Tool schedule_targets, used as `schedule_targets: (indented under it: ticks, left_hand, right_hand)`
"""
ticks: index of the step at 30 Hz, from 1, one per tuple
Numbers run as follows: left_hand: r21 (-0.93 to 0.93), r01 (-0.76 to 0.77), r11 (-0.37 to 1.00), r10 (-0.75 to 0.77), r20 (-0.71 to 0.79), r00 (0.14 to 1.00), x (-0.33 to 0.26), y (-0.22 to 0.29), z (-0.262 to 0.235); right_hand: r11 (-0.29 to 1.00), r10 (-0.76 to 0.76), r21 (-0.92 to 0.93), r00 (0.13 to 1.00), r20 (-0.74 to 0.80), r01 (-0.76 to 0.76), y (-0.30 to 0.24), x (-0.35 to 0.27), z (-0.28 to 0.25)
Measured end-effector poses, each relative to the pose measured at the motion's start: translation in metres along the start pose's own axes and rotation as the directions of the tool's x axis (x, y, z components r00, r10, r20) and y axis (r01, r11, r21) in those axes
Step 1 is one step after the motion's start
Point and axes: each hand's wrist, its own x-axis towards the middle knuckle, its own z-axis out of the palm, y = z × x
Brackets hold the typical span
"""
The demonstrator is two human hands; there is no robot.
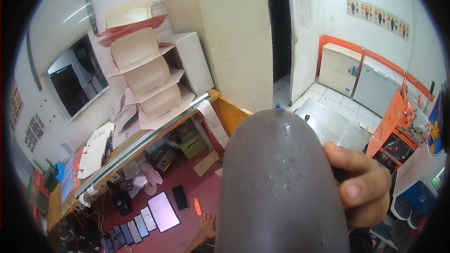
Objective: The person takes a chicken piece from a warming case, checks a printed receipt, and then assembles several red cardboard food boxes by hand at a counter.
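Note:
A large dark grey, rounded cylinder (281,182) with a scuffed surface looms close in front of me and covers much of the lower middle. My right hand (363,187) is closed round its right side, with bent fingers in view; its exact kind cannot be made out. Flat on the red desktop (192,227) rests my left hand (207,226), fingers stretched out and partly hidden by the cylinder. Just beyond those fingers lies a small orange object (197,206), like a marker. A black phone (180,197) and a lit tablet (163,212) are beside it, with several phones (134,231) in a row.
A raised wooden counter ledge (145,145) bears stacked folded cardboard boxes (147,75). Under it sit a black desk phone (164,158) and a green box (191,143). To the right are a metal table (333,124), an orange machine (398,131) and chest freezers (375,84).

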Motion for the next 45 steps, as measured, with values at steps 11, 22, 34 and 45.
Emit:
schedule_targets:
  ticks: [11, 22, 34, 45]
  left_hand:
    - [-0.037, -0.191, 0.981, 0.184, -0.131, 0.974, 0.06, 0.027, 0.002]
    - [-0.198, -0.103, 0.975, 0.097, -0.041, 0.994, 0.085, 0.045, 0.017]
    - [-0.186, -0.075, 0.98, 0.053, -0.125, 0.991, 0.084, 0.05, 0.012]
    - [0.205, 0.059, 0.977, 0.21, -0.974, -0.085, -0.014, -0.046, -0.309]
  right_hand:
    - [0.799, 0.174, -0.484, 0.908, -0.38, -0.356, -0.004, -0.042, -0.148]
    - [0.526, -0.059, -0.205, 0.205, -0.977, -0.825, 0.02, -0.336, -0.396]
    - [0.189, -0.28, -0.31, 0.251, -0.926, -0.932, 0.09, -0.447, -0.431]
    - [-0.097, 0.634, -0.436, 0.282, -0.72, -0.895, -0.018, -0.544, -0.13]
